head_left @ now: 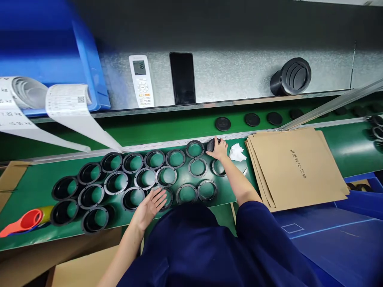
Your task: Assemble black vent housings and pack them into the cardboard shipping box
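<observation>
On the green table (221,196) stand many black rings (166,175) in uneven rows. My right hand (219,149) has its fingers around a round black cap (211,145) at the back edge of the rows, beside a ring (195,149). My left hand (151,205) is palm up with its fingers spread, over the near part of a ring (168,198); it holds nothing. A crumpled white tissue (237,152) lies to the right of my right hand.
Flat cardboard sheets (296,167) lie at right. Behind, black caps (223,123) line a green strip. A shelf (233,75) carries a remote (141,81), a phone (182,78), a black cylinder (291,77) and a blue bin (89,63). Label strips (67,103) hang at left, above red scoops (26,221).
</observation>
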Motion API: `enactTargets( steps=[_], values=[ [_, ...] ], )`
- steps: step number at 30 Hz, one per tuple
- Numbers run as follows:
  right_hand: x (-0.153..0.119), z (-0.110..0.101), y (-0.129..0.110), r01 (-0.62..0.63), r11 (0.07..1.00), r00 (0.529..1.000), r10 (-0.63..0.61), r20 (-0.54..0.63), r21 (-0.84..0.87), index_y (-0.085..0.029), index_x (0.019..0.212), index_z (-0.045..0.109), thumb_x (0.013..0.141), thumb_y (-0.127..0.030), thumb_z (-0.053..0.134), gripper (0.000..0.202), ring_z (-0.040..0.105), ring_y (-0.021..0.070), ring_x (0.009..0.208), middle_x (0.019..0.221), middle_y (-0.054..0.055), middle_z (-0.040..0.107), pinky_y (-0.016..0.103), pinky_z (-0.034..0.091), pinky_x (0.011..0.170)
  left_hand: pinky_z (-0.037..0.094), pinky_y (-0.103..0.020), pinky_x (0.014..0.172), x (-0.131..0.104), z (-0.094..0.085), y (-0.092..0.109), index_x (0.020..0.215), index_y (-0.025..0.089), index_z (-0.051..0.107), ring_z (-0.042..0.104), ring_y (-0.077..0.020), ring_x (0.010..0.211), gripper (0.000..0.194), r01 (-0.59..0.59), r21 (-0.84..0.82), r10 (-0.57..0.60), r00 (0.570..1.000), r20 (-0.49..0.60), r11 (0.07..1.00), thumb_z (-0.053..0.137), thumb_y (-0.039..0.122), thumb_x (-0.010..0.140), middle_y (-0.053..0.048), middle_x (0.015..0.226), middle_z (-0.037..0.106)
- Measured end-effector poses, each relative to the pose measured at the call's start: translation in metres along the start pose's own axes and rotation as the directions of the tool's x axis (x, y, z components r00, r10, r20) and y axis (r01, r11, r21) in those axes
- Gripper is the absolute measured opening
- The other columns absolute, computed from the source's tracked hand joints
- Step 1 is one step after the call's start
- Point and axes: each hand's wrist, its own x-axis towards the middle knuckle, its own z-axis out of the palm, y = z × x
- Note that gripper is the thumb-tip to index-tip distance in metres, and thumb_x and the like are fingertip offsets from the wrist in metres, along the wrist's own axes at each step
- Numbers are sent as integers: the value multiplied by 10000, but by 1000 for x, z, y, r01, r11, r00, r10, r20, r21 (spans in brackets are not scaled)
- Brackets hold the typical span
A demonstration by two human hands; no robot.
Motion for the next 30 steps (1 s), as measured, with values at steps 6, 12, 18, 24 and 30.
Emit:
enactTargets(
  steps=[6, 12, 18, 24, 30],
  values=[
    [5, -12, -16, 141, 990, 971, -144, -192, -28, -94, 1635, 87, 1000, -628, 330, 864, 6, 341, 1562, 1693, 199, 27, 562, 27, 1234, 414, -450, 1194, -4, -3, 1, 1395, 89, 543, 549, -288, 1347, 429, 1, 16, 1, 992, -122, 1000, 457, 274, 1018, -201, 1454, 567],
    [17, 12, -24, 231, 972, 966, -224, -131, 35, -47, 1610, 210, 1038, -511, 285, 740, 95, 283, 1565, 1682, 183, 150, 505, 51, 1258, 390, -476, 1202, -4, 1, 4, 1357, 68, 566, 562, -299, 1322, 393, 0, 33, 6, 980, -201, 999, 482, 187, 992, -207, 1394, 616],
    [92, -16, 21, -219, 774, 871, 430, -239, 593, -23, 1442, 457, 976, -382, 508, 590, 247, 345, 1497, 1553, 291, 367, 545, 221, 1210, 400, -454, 1197, -5, -1, -4, 1286, 76, 606, 572, -295, 1309, 347, 7, -28, -15, 956, -293, 1000, 506, 137, 960, -190, 1352, 652],
    [146, -55, 35, -345, 327, 816, 568, 108, 880, -169, 809, 553, 779, -364, 772, 295, 622, 253, 984, 798, 88, 635, 397, 554, 898, 446, -414, 1172, -1, -7, -11, 1184, 114, 662, 571, -282, 1323, 279, 12, -76, -32, 962, -271, 997, 543, 152, 934, -164, 1328, 675],
    [63, -45, -41, -247, 9, 951, 192, 241, 969, -229, 677, 364, 769, -372, 799, 467, 597, 115, 651, 616, -62, 520, 302, 618, 706, 392, -448, 1205, 12, 20, -2, 1203, 139, 651, 516, -305, 1386, 305, -41, -50, 35, 991, -127, 998, 629, 193, 904, -174, 1407, 614]
  ],
)
